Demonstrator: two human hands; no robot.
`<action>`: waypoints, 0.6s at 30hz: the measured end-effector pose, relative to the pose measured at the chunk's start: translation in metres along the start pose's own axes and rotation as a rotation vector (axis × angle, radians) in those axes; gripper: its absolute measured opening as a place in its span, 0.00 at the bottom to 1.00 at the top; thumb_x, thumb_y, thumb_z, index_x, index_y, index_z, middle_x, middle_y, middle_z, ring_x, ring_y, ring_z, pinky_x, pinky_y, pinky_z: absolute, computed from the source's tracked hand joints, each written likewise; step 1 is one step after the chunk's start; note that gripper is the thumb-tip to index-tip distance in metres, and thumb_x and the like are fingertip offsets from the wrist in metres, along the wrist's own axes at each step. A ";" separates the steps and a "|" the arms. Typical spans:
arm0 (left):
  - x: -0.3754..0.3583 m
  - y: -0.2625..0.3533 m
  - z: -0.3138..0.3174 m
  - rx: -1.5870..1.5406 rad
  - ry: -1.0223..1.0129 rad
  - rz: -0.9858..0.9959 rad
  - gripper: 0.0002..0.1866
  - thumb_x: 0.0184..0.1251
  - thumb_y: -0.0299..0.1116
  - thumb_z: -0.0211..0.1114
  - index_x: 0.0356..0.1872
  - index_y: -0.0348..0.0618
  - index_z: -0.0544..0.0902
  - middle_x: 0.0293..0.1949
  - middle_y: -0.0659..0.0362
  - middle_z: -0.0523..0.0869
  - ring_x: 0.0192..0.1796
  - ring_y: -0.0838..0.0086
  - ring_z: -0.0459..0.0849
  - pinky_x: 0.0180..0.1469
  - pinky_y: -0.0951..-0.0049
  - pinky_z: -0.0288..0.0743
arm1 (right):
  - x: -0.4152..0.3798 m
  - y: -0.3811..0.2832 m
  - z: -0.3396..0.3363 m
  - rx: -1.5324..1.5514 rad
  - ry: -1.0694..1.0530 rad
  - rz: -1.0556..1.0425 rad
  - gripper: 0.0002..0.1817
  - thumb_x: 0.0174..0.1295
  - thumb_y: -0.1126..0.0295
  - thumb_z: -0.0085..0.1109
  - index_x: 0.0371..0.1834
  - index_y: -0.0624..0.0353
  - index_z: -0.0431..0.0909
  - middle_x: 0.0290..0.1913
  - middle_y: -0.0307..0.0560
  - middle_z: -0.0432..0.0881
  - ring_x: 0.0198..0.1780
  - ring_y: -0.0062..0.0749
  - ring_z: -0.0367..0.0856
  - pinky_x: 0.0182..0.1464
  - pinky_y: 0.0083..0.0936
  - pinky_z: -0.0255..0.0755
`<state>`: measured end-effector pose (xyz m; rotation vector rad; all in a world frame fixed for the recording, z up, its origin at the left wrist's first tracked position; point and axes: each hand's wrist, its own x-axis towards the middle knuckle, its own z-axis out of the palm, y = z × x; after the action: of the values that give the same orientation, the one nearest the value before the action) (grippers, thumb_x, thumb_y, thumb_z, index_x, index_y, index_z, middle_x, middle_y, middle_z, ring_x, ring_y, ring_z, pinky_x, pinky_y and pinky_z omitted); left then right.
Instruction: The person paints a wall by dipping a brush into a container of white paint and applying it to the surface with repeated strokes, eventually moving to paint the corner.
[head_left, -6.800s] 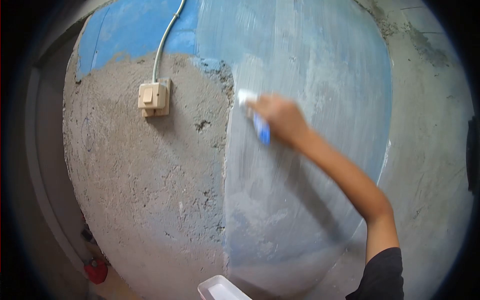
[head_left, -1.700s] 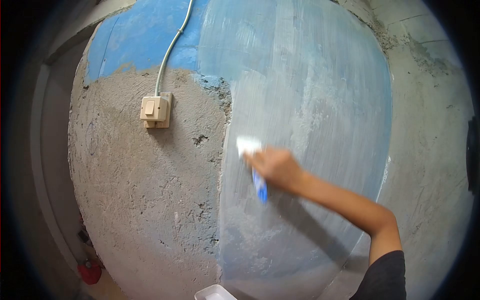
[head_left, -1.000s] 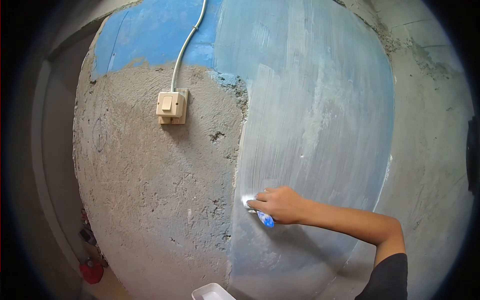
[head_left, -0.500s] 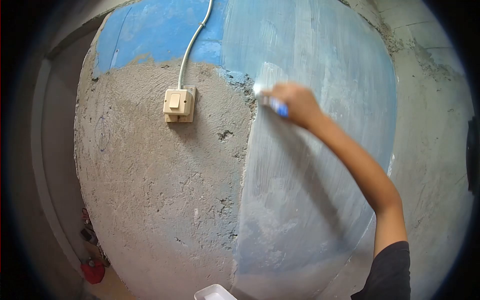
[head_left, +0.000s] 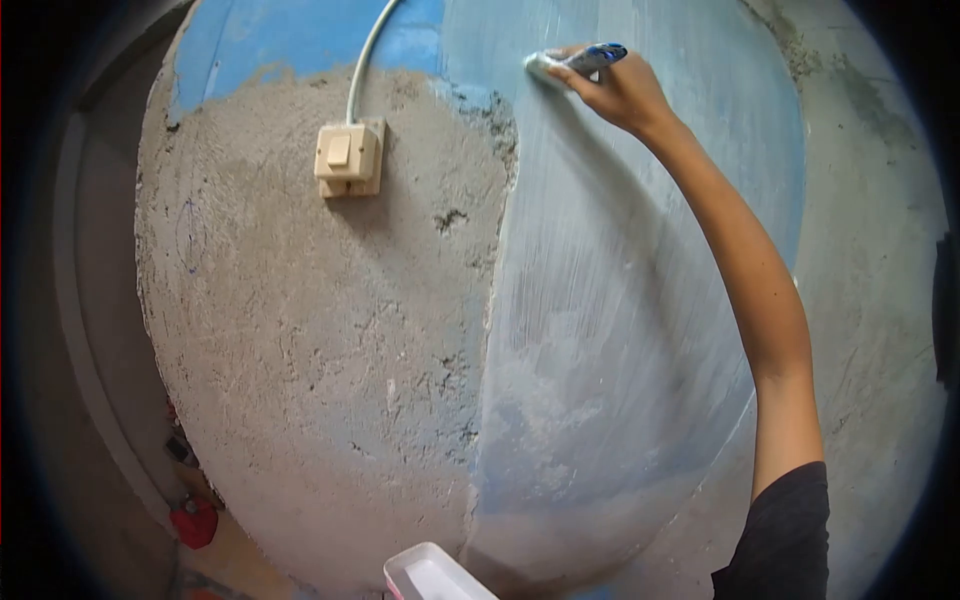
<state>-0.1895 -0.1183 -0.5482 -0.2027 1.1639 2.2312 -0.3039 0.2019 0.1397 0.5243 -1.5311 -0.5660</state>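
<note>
My right hand [head_left: 622, 92] is closed around a paintbrush [head_left: 603, 55] with a dark blue handle. The white-coated bristles touch the painted part of the wall [head_left: 590, 330], high up near its left edge. This part is blue under streaky, thin white paint. My left hand is out of view. At the bottom edge a white tray [head_left: 425, 552] shows in part, with a white surface inside; what holds or supports it is hidden.
Rough bare plaster [head_left: 330, 340] covers the wall's left part, under a strip of bright blue paint [head_left: 300, 35]. A cream light switch [head_left: 345, 155] with a white cable [head_left: 365, 60] sits there. A red object [head_left: 194, 522] lies low at the left.
My right hand has moved the brush up the wall, and its handle now points up and right instead of down. The view has tilted down, and more of the tray shows.
</note>
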 end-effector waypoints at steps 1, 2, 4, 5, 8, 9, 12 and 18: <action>-0.002 0.000 0.000 0.000 0.009 -0.003 0.29 0.72 0.51 0.61 0.67 0.45 0.72 0.46 0.58 0.82 0.46 0.70 0.82 0.43 0.69 0.79 | -0.011 -0.010 0.000 -0.088 -0.026 0.066 0.12 0.66 0.54 0.63 0.44 0.43 0.90 0.32 0.45 0.90 0.28 0.33 0.86 0.31 0.31 0.78; -0.004 0.001 -0.001 0.003 0.016 -0.005 0.29 0.72 0.50 0.61 0.66 0.45 0.72 0.46 0.58 0.82 0.46 0.70 0.82 0.43 0.69 0.79 | -0.032 -0.029 0.003 -0.070 -0.037 0.024 0.11 0.67 0.56 0.61 0.43 0.43 0.90 0.33 0.43 0.89 0.30 0.33 0.86 0.31 0.31 0.79; -0.007 0.005 -0.003 0.009 0.034 -0.009 0.28 0.72 0.50 0.60 0.66 0.45 0.73 0.47 0.58 0.82 0.46 0.70 0.82 0.43 0.69 0.79 | -0.091 -0.092 -0.003 -0.205 -0.159 -0.102 0.08 0.66 0.62 0.60 0.42 0.45 0.87 0.32 0.40 0.85 0.32 0.32 0.84 0.29 0.31 0.78; -0.008 0.005 -0.004 0.014 0.042 -0.010 0.28 0.72 0.50 0.60 0.66 0.45 0.73 0.47 0.58 0.82 0.47 0.69 0.82 0.43 0.69 0.79 | -0.134 -0.125 -0.001 -0.123 -0.135 -0.133 0.09 0.65 0.66 0.59 0.45 0.48 0.86 0.27 0.41 0.81 0.29 0.32 0.81 0.28 0.30 0.76; -0.011 0.009 -0.009 0.032 0.068 -0.011 0.28 0.72 0.50 0.60 0.65 0.45 0.73 0.47 0.57 0.82 0.47 0.69 0.82 0.43 0.68 0.79 | -0.261 -0.229 -0.021 0.084 -0.324 -0.176 0.20 0.53 0.73 0.60 0.52 0.59 0.84 0.34 0.40 0.82 0.33 0.28 0.82 0.30 0.25 0.76; -0.013 0.009 -0.011 0.047 0.081 -0.008 0.27 0.72 0.50 0.59 0.65 0.45 0.74 0.47 0.57 0.82 0.47 0.69 0.82 0.43 0.68 0.79 | -0.298 -0.259 -0.030 0.184 -0.455 -0.141 0.20 0.54 0.72 0.60 0.53 0.58 0.83 0.36 0.42 0.82 0.35 0.30 0.82 0.32 0.27 0.76; -0.019 0.014 -0.013 0.087 0.112 -0.004 0.27 0.72 0.50 0.59 0.65 0.45 0.74 0.47 0.57 0.83 0.47 0.68 0.82 0.43 0.68 0.78 | -0.314 -0.268 -0.042 0.368 -0.662 -0.013 0.22 0.56 0.69 0.60 0.56 0.56 0.82 0.38 0.45 0.83 0.39 0.37 0.83 0.36 0.33 0.78; -0.011 0.008 -0.021 0.117 0.163 0.107 0.24 0.71 0.49 0.61 0.61 0.46 0.76 0.48 0.57 0.83 0.47 0.67 0.82 0.43 0.69 0.77 | -0.171 -0.158 -0.035 0.094 -0.293 0.115 0.15 0.68 0.63 0.58 0.55 0.50 0.83 0.36 0.44 0.83 0.36 0.39 0.83 0.34 0.34 0.78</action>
<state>-0.1883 -0.1431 -0.5512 -0.2852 1.4184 2.2645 -0.2647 0.1879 -0.0921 0.4343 -1.8609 -0.4988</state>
